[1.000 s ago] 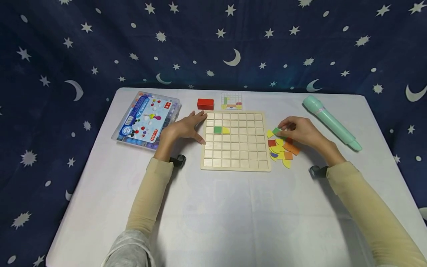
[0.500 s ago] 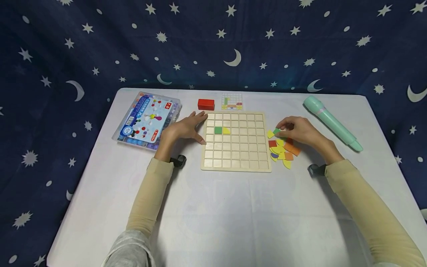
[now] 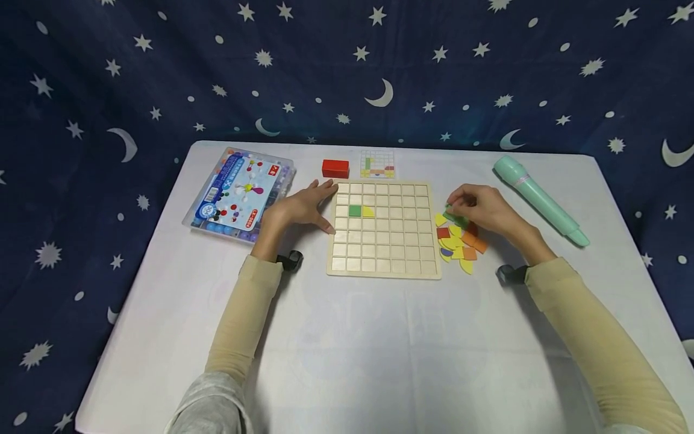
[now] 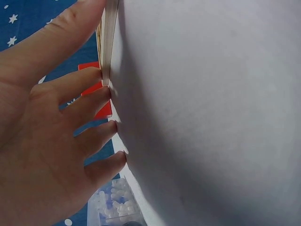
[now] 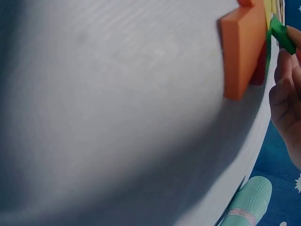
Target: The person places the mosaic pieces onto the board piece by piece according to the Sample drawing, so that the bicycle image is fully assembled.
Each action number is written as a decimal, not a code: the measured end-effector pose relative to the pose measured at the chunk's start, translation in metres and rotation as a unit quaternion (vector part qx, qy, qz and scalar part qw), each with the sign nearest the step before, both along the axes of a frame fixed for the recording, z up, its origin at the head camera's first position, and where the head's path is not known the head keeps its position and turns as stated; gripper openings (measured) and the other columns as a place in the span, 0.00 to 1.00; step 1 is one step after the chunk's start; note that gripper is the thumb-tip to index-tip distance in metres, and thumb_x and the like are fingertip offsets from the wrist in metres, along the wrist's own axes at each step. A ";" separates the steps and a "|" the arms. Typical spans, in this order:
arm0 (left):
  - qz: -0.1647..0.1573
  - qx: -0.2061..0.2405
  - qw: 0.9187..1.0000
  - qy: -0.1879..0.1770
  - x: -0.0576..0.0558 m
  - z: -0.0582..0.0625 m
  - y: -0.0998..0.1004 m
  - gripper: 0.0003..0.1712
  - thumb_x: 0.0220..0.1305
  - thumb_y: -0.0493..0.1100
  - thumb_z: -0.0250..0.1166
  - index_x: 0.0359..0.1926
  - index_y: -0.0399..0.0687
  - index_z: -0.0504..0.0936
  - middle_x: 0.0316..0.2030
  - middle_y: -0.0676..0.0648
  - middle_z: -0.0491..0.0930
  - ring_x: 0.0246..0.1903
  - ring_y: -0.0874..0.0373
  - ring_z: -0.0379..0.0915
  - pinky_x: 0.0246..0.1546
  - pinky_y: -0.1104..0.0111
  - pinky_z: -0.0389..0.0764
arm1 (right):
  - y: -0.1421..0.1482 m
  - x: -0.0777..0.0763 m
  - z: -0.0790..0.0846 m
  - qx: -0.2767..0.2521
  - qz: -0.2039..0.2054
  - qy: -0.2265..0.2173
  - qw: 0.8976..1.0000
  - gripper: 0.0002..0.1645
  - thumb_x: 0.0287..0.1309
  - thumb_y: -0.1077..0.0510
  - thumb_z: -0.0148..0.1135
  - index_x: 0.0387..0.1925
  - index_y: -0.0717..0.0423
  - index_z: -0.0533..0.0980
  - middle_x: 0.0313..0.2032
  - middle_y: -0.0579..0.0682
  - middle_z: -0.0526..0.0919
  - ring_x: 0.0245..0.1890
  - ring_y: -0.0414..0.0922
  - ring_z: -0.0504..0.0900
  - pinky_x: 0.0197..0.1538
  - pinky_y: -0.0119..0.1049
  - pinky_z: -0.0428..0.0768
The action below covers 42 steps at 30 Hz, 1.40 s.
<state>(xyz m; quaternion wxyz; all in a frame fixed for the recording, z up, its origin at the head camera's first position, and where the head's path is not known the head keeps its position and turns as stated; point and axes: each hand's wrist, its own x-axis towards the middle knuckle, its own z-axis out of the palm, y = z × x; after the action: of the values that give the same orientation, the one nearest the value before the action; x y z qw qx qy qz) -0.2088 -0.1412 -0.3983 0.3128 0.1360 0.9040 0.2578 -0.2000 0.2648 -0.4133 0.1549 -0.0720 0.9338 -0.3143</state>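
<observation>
A wooden grid board point(image 3: 384, 241) lies flat mid-table, with a green square tile point(image 3: 355, 211) and a yellow quarter-round tile point(image 3: 368, 211) side by side in its cells. My left hand point(image 3: 300, 208) rests at the board's left edge, fingers spread; the left wrist view shows thumb and fingertips along that edge. At the board's right side my right hand point(image 3: 482, 208) pinches a green tile point(image 5: 283, 35) between thumb and fingers. It hovers close over a pile of loose tiles point(image 3: 454, 242) in yellow, orange, red and blue, with another green piece partly showing beneath it.
A pattern card point(image 3: 377, 164) and a red block point(image 3: 335, 169) lie behind the board. At left is a clear plastic case point(image 3: 238, 191) of coloured pieces. A mint-green microphone-shaped object point(image 3: 540, 200) lies at right. A starry dark cloth hangs behind the table.
My right hand has risen slightly and shifted a little left with the green tile, and more green shows beneath its fingers. My left hand stays at the board's edge.
</observation>
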 end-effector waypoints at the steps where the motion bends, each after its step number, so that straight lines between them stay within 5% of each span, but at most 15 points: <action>1: 0.001 0.000 1.000 0.000 0.000 0.000 0.000 0.66 0.52 0.48 0.82 0.83 0.58 0.49 0.84 0.54 0.38 0.83 0.51 0.25 0.80 0.44 0.43 | -0.001 0.000 0.001 0.002 -0.002 0.003 1.000 0.14 0.68 0.57 0.65 0.51 0.58 0.80 0.41 0.57 0.81 0.40 0.52 0.75 0.35 0.30 0.77; 8: -0.001 -0.005 1.000 0.002 -0.001 -0.001 0.000 0.65 0.52 0.49 0.82 0.83 0.58 0.49 0.84 0.54 0.38 0.83 0.51 0.25 0.80 0.43 0.43 | -0.006 0.002 0.006 -0.037 0.008 0.031 0.999 0.15 0.70 0.57 0.63 0.54 0.57 0.82 0.40 0.57 0.85 0.36 0.51 0.80 0.35 0.29 0.79; 19: 0.000 -0.015 1.000 0.006 -0.002 0.000 -0.001 0.65 0.52 0.50 0.81 0.83 0.59 0.49 0.84 0.54 0.38 0.83 0.51 0.25 0.80 0.43 0.43 | -0.029 0.005 0.011 -0.093 0.021 -0.023 0.995 0.15 0.72 0.59 0.61 0.55 0.58 0.82 0.43 0.60 0.87 0.35 0.52 0.84 0.39 0.34 0.83; 25: -0.006 -0.009 1.000 0.005 -0.003 0.000 -0.001 0.65 0.53 0.50 0.81 0.83 0.58 0.49 0.84 0.53 0.38 0.83 0.50 0.24 0.80 0.43 0.43 | -0.045 0.007 0.013 -0.079 0.036 -0.032 0.996 0.16 0.70 0.62 0.61 0.56 0.55 0.83 0.45 0.57 0.85 0.44 0.51 0.85 0.44 0.32 0.80; 42: -0.008 -0.014 1.000 0.008 -0.002 0.000 -0.001 0.65 0.53 0.49 0.81 0.83 0.57 0.49 0.84 0.52 0.38 0.83 0.50 0.25 0.80 0.44 0.42 | -0.096 0.007 0.008 -0.093 0.100 -0.023 0.990 0.19 0.65 0.64 0.66 0.57 0.53 0.83 0.43 0.54 0.86 0.40 0.47 0.84 0.46 0.37 0.79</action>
<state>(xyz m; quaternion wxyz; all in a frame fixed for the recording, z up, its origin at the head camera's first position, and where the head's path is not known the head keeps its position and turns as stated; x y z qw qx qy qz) -0.2104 -0.1424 -0.3988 0.3096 0.1406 0.9087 0.2420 -0.1933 0.1685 -0.4050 0.1996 -0.1720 0.8848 -0.3844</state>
